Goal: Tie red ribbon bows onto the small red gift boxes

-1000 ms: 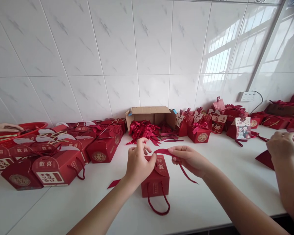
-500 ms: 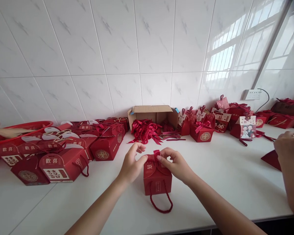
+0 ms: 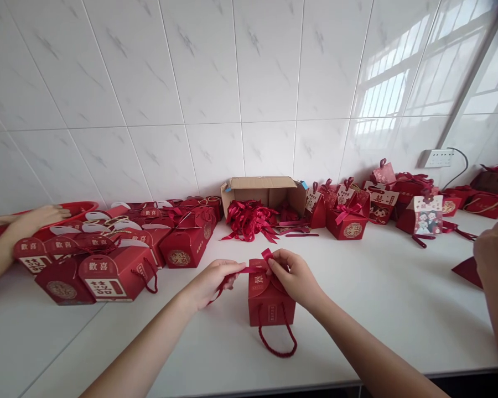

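Observation:
A small red gift box [image 3: 271,307] with a twisted cord handle [image 3: 279,350] stands upright on the white table in front of me. A red ribbon [image 3: 249,270] runs across its top. To the left of the box, my left hand [image 3: 216,281] pinches one end of the ribbon and holds it out sideways; a loose tail hangs below the fingers. My right hand [image 3: 288,272] is closed on a ribbon loop at the top of the box, thumb and fingers pressed together. Part of the box's top is hidden behind the right fingers.
Many red gift boxes [image 3: 115,274] crowd the left, beside a red basin [image 3: 81,209] where another person's hands reach. A cardboard box [image 3: 261,182] with a heap of ribbons [image 3: 251,220] stands by the wall. Finished-looking boxes [image 3: 347,223] and another person's hand [image 3: 496,251] are at the right.
My left hand has moved left from the box top, drawing the ribbon out sideways. My right hand stays at the loop. At far left, another person's hands have come further into view.

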### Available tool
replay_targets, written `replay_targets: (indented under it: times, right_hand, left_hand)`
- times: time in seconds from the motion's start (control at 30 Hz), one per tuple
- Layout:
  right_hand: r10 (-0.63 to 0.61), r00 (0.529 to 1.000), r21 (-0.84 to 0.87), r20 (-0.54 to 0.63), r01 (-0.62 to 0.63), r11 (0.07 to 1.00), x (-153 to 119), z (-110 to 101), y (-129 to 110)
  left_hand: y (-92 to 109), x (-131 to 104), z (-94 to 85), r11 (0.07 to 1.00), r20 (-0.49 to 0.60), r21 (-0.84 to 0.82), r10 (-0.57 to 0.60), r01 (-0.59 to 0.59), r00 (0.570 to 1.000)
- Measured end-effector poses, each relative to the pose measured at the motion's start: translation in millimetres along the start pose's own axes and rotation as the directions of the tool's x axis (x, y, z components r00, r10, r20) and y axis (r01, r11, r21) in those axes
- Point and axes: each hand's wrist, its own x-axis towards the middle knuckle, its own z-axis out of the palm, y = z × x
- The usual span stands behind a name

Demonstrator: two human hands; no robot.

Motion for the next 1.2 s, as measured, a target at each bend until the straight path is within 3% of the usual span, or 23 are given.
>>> replay_targets:
  times: [0.1,0.23,0.37,0.47,0.57,0.73,0.83,1.0,1.1,1.2]
  right_hand:
    - [-0.006,0.998,-0.106,-0.07,-0.002,0.994,0.1,6.3,0.1]
    - [-0.111,0.99,-0.235,-0.084,0.088,0.968,-0.2,9.6,0.1]
    - [-0.183,0.983,-0.29,-0.004,0.174,0.941,-4.3,5.3,-1.4]
    - [-0.17,0.985,-0.28,-0.007,0.161,0.946,-6.5,3.4,0.1]
    - [-0.117,0.992,-0.202,-0.048,0.105,0.974,-5.0,3.8,3.4]
    - [-0.067,0.997,0.005,0.025,0.067,0.998,-1.0,-0.3,3.4]
    - [-0.063,0.997,0.036,0.054,0.061,0.997,-1.6,-3.0,1.8]
    - [0.005,0.996,0.076,-0.093,0.003,0.997,-3.7,1.8,6.0]
    - [0.032,0.987,0.143,-0.159,-0.009,0.99,-3.9,6.0,9.1]
    - [-0.042,0.98,0.052,-0.192,0.053,0.997,-3.6,7.3,9.0]
  left_hand:
    - [20.9,-11.2,1.3,0.997,0.043,0.039,0.06,-0.062,0.997]
    - [51.0,-16.5,16.6,0.976,0.076,0.095,0.191,-0.198,0.979]
    - [78.5,-3.9,37.1,0.947,0.119,0.11,0.29,-0.303,0.95]
    - [89.6,11.6,45.2,0.93,0.23,0.106,0.322,-0.353,0.918]
    - [81.3,24.0,41.1,0.93,0.273,0.107,0.313,-0.352,0.91]
    - [36.6,23.5,24.0,0.899,0.152,0.207,0.36,-0.386,0.921]
    - [16.0,16.0,24.2,0.876,0.083,0.277,0.388,-0.395,0.918]
    - [2.1,12.9,32.0,0.869,-0.07,0.261,0.452,-0.421,0.889]
    - [-2.4,13.3,32.8,0.874,-0.088,0.235,0.455,-0.425,0.886]
    - [-5.5,12.5,33.4,0.865,-0.088,0.244,0.469,-0.438,0.879]
